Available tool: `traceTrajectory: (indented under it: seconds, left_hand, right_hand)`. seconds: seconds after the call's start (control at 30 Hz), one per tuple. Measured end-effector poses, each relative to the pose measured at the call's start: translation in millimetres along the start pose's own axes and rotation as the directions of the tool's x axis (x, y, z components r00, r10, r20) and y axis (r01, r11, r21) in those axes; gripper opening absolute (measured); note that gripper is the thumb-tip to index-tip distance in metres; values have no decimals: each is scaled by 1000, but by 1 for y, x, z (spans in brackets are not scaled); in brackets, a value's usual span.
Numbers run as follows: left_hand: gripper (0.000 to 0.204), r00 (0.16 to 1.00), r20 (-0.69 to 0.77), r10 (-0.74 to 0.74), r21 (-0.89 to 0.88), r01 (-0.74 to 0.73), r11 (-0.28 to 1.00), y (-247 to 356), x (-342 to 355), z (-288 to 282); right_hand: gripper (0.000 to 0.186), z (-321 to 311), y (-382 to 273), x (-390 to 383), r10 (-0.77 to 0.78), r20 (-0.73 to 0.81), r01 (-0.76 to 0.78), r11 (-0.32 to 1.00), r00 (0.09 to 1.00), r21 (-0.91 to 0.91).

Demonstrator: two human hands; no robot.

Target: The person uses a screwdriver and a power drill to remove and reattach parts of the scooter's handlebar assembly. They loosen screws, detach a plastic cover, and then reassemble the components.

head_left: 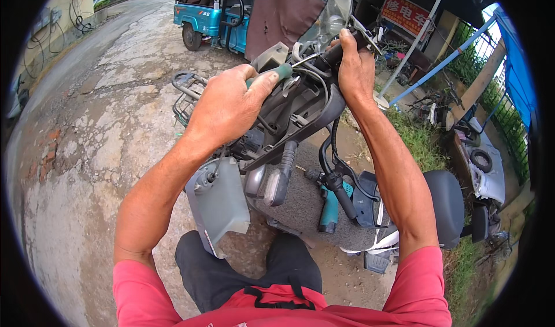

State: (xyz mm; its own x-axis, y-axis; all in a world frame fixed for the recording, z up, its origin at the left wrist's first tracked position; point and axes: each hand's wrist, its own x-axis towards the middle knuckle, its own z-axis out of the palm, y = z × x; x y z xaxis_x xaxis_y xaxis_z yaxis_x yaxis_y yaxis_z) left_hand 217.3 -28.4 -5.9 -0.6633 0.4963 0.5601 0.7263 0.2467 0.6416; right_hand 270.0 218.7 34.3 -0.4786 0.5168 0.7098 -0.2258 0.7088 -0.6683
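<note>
L hand (226, 104) fist-wrapped on green tool handle (276, 74), axis pointing right toward bar grip (334, 53); R hand (354, 67) fingers curled round grip, nearer it.

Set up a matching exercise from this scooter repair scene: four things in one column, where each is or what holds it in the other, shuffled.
Things:
1. green-handled screwdriver
2. handlebar grip
3. teal power drill
4. blue three-wheeler

Places:
A. lying on the scooter's footboard
B. parked up the road, behind the scooter
C. gripped in the left hand
D. held by the right hand

Pairs: 1-C, 2-D, 3-A, 4-B
</note>
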Motion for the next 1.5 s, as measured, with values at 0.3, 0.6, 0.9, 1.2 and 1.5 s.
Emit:
traceTrajectory:
  seconds: [0.3,0.6,0.9,1.2,1.5]
  left_hand:
    - [53,999,37,2,156,-8,988,18,2,-11]
    - [50,991,134,4,-290,36,956,-29,5,33]
    - [45,990,98,104,-473,-46,880,-64,17,55]
    - [39,978,163,131,-466,-41,884,-76,25,50]
    - [30,963,235,129,-103,-107,989,-35,36,22]
  right_hand:
    - [62,-1,9,5,-60,-15,59,998,998,-16]
    - [61,1,-1,1,-19,-11,19,1000,1000,7]
    - [60,0,6,3,46,5,-46,998,999,51]
    - [64,-1,6,3,32,60,-33,999,998,15]
    - [64,2,7,5,32,35,-33,999,999,13]
